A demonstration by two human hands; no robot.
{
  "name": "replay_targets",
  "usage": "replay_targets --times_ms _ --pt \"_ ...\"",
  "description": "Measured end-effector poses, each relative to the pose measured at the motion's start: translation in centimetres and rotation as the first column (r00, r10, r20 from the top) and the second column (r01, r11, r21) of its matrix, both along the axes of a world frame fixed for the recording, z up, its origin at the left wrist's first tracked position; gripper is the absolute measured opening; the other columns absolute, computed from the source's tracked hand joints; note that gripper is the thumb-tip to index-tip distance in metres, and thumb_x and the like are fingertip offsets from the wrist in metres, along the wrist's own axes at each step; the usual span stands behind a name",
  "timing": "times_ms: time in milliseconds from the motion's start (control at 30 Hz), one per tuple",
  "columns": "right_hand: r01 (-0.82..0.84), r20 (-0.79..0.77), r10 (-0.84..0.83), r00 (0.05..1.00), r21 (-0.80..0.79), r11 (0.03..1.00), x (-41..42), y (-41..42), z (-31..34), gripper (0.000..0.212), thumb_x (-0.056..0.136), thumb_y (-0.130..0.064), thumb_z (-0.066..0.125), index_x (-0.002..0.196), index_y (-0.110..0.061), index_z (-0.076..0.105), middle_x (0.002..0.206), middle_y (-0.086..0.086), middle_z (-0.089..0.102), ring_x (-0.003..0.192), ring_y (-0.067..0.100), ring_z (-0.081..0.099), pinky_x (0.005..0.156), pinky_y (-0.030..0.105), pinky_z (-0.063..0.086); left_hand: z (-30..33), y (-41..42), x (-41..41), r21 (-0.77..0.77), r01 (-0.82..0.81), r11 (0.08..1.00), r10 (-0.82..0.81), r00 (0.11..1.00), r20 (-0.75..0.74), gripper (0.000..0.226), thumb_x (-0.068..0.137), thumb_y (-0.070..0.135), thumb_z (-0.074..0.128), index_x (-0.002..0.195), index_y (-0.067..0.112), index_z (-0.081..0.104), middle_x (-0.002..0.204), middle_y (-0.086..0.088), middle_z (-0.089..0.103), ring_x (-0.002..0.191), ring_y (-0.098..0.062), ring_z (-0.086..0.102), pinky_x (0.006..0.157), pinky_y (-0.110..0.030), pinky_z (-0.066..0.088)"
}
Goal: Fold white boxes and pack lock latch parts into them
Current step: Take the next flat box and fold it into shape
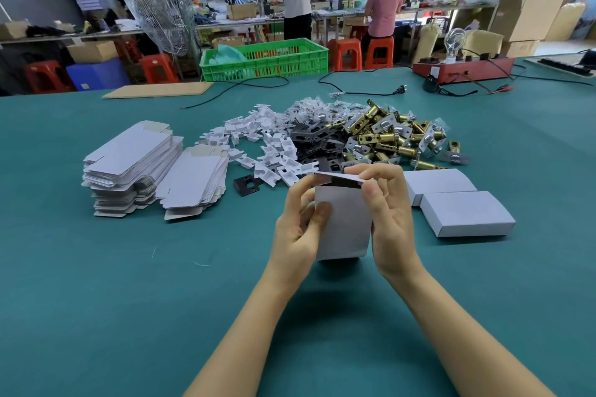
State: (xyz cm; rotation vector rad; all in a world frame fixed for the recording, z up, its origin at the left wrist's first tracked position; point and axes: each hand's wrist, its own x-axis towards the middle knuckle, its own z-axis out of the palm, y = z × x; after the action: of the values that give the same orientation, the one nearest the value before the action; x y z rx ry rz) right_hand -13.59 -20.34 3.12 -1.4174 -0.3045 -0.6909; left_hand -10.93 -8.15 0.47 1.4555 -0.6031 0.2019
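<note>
On the green bench, flat blanks and latch parts wait beyond; the white box stands upright between both hands. Left hand grips its side, right hand pinches the top flap; I'd tuck it squarely, keeping walls steady

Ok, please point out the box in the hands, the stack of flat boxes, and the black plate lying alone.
box (343, 222), head view, front face.
stack of flat boxes (129, 151), head view, top sheet.
black plate (246, 184), head view, near its square hole.
</note>
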Motion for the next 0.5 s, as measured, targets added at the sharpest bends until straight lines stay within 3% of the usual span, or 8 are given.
replay_targets --times_ms 100,300,500 --pt "0.041 -0.008 -0.042 0.999 -0.028 0.999 0.0 0.2 -0.1 0.010 0.092 -0.038 0.049 0.095 -0.029 0.052 0.106 0.010 0.060 0.083 0.029 0.052 0.075 0.024 0.043 0.0 0.0 0.0 0.012 -0.015 1.000 0.015 1.000 -0.008 0.042 0.096 0.022 0.051 0.116 0.058 0.051 0.113 0.013 0.069 0.092 -0.011 0.065 0.079 -0.028 0.054" --pt "0.077 -0.032 -0.078 0.996 -0.033 0.996 0.6 0.1 -0.8 0.006 0.097 -0.028 0.042 0.100 -0.025 0.046 0.101 0.010 0.057 0.084 0.015 0.053 0.076 0.018 0.043 0.3 0.1 -0.3 0.033 -0.012 0.999 0.013 1.000 -0.015 0.034 0.092 0.034 0.054 0.113 0.061 0.051 0.109 0.017 0.068 0.089 -0.009 0.065 0.078 -0.027 0.053" --pt "0.117 -0.058 -0.120 0.991 -0.050 0.992 0.9 0.0 -1.0 0.012 0.097 -0.028 0.039 0.107 -0.028 0.045 0.107 0.016 0.055 0.090 0.020 0.054 0.079 0.033 0.046 0.4 0.0 -0.1 0.030 -0.027 0.999 0.028 0.999 -0.035 0.042 0.094 0.023 0.050 0.110 0.062 0.053 0.107 0.016 0.068 0.088 -0.010 0.062 0.079 -0.026 0.051"
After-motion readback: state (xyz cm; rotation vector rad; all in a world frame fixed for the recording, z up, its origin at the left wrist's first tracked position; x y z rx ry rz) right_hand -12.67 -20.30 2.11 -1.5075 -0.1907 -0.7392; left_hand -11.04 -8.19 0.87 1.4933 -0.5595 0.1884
